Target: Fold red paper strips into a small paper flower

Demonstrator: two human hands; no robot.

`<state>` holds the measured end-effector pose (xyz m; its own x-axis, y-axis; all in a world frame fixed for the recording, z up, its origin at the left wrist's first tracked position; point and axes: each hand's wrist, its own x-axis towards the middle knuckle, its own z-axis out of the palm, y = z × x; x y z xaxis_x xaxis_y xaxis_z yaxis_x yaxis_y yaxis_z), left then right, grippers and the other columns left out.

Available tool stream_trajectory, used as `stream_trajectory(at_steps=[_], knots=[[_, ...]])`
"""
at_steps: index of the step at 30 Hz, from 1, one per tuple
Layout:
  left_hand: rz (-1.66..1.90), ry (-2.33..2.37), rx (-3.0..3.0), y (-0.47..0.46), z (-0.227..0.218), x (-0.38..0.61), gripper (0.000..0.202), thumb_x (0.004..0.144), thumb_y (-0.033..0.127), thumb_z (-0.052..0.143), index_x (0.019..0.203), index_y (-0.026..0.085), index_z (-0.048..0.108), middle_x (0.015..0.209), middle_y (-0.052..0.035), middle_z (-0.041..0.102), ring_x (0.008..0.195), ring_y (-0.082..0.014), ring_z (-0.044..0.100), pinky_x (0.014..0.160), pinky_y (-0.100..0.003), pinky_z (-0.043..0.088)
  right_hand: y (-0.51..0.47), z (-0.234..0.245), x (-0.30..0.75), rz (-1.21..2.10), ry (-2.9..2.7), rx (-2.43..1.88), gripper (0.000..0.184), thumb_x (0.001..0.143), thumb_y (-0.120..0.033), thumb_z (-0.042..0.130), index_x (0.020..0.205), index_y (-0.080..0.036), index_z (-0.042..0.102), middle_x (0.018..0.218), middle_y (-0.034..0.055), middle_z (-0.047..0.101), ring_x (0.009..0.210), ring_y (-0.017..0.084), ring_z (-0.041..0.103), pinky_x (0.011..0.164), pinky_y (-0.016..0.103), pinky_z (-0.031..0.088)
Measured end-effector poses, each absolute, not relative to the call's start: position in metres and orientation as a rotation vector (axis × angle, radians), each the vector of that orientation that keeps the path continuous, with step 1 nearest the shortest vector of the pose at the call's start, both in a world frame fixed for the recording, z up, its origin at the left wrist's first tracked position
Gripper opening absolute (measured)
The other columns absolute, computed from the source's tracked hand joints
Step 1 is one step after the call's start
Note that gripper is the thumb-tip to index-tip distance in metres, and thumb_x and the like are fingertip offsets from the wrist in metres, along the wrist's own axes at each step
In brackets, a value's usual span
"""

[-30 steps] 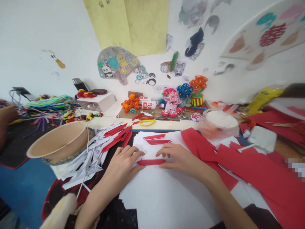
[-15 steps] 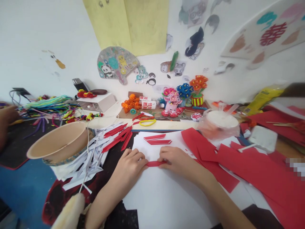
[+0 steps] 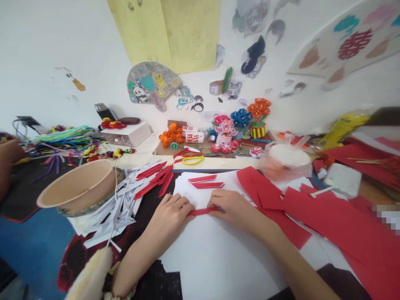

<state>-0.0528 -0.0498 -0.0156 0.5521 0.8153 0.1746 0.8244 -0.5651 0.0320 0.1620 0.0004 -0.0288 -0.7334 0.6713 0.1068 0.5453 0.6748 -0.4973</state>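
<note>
Left hand (image 3: pixel 178 208) pinched left end of one thin red paper strip (image 3: pixel 201 212); right hand (image 3: pixel 231 207) pinched right end. Strip stretched between them, over big white paper (image 3: pixel 228 258). Two more folded red paper strips (image 3: pixel 209 186) lay on it, just past hands. One round tan bowl (image 3: pixel 89 196) stood off to left.

a ruffled cream band (image 3: pixel 120 296), perhaps a scrunchie, circles the left forearm (image 3: pixel 142 256).
</note>
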Motion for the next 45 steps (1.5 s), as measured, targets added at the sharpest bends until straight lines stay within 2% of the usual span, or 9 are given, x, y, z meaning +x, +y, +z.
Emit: stream_trajectory(at_steps=[4,8,12,19,25,30,45], knots=[[-0.373,-1.545,-2.658,-0.055,-0.018,-0.062,0.018,0.087,0.03,0.061,0.1,0.018,0.064,0.095,-0.0058,0.066,0.086,-0.0219,0.059,0.075,-0.035,0.043,-0.001,-0.033,0.172,0.763,-2.503,-1.05,0.013,0.083,-0.022,0.066,0.096,-0.019,0.067,0.096,0.0048,0.066,0.088,0.019,0.06,0.073,0.028,0.043],[-0.49,-1.777,-2.575,-0.063,-0.02,-0.069,0.023,0.084,0.03,0.065,0.103,0.018,0.064,0.092,-0.0062,0.065,0.085,-0.0229,0.062,0.075,-0.036,0.048,-0.004,-0.036,0.18,0.942,-2.347,-1.139,0.027,0.079,-0.026,0.071,0.105,-0.019,0.066,0.085,0.0027,0.064,0.075,0.016,0.06,0.067,0.026,0.045],[-0.617,-1.956,-2.59,-0.066,-0.022,-0.068,0.016,0.086,0.025,0.061,0.101,0.018,0.064,0.082,-0.0034,0.065,0.076,-0.019,0.063,0.069,-0.03,0.05,-0.005,-0.035,0.178,1.063,-2.207,-1.181,0.02,0.081,-0.024,0.067,0.1,-0.017,0.069,0.081,0.0034,0.067,0.069,0.015,0.059,0.064,0.025,0.045],[-0.79,-2.008,-2.663,-0.063,-0.023,-0.059,0.012,0.087,0.021,0.054,0.088,0.019,0.065,0.082,-0.0026,0.066,0.073,-0.016,0.062,0.067,-0.026,0.047,-0.005,-0.035,0.172,1.022,-2.178,-1.172,0.008,0.08,-0.019,0.065,0.084,-0.017,0.072,0.08,0.0043,0.071,0.07,0.016,0.061,0.065,0.026,0.047],[-0.794,-2.266,-2.597,-0.063,-0.019,-0.06,0.014,0.081,0.03,0.062,0.09,0.019,0.067,0.071,0.0001,0.063,0.062,-0.0138,0.056,0.06,-0.024,0.041,-0.005,-0.036,0.174,1.082,-2.165,-1.172,0.01,0.078,-0.024,0.068,0.084,-0.018,0.073,0.078,0.0043,0.071,0.068,0.016,0.062,0.062,0.025,0.047],[-0.853,-2.417,-2.605,-0.063,-0.018,-0.056,0.012,0.078,0.027,0.061,0.084,0.019,0.068,0.064,0.0019,0.06,0.058,-0.0127,0.053,0.058,-0.023,0.039,-0.005,-0.038,0.174,1.118,-2.106,-1.209,0.011,0.078,-0.025,0.067,0.084,-0.018,0.073,0.074,0.0036,0.07,0.067,0.016,0.063,0.063,0.025,0.049],[-0.94,-2.383,-2.601,-0.06,-0.02,-0.056,0.012,0.077,0.025,0.062,0.082,0.018,0.07,0.065,0.001,0.063,0.057,-0.0122,0.054,0.058,-0.023,0.04,-0.006,-0.039,0.173,1.056,-2.146,-1.18,0.008,0.078,-0.021,0.067,0.08,-0.02,0.075,0.076,0.003,0.073,0.068,0.016,0.063,0.063,0.025,0.047]])
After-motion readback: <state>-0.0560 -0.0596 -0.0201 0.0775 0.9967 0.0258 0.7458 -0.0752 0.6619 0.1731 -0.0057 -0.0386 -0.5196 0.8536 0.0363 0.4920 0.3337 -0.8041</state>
